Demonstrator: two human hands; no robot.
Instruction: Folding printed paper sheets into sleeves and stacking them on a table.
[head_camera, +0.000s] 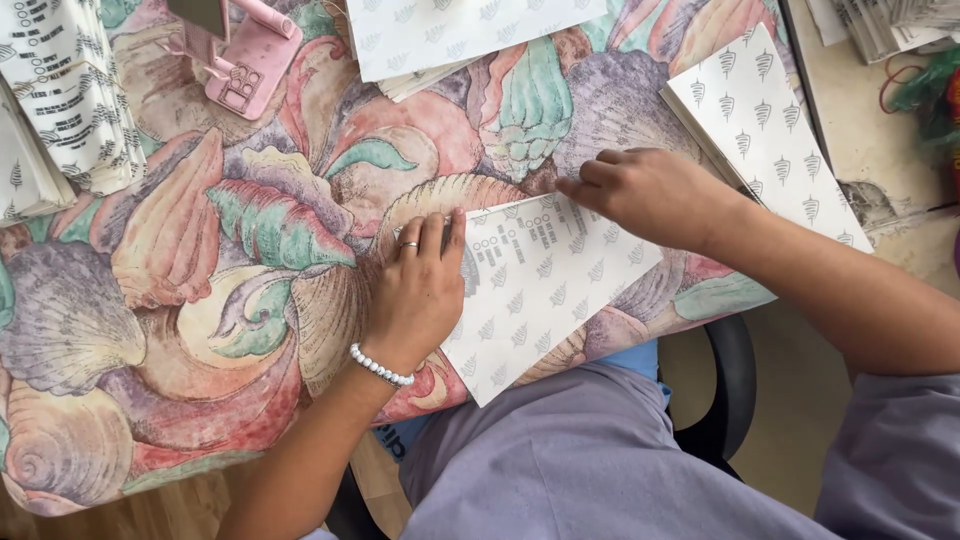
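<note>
Both hands lay flat: left hand (415, 290) pinned the patterned paper sheet (545, 285) on the tabletop (200, 300), right hand (650, 195) fingers pressed its top edge. Paper stacks (770, 130) and a pink phone stand (245, 55) sat nearby.

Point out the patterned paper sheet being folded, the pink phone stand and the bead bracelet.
patterned paper sheet (545, 300), head view, flat middle.
pink phone stand (248, 62), head view, base.
bead bracelet (380, 367), head view, beads on left wrist.

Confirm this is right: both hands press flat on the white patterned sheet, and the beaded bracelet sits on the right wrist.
Not quite. The head view shows the white beaded bracelet on the left wrist, not the right. The rest holds: the left hand and the right hand both press on the white patterned sheet.
</note>
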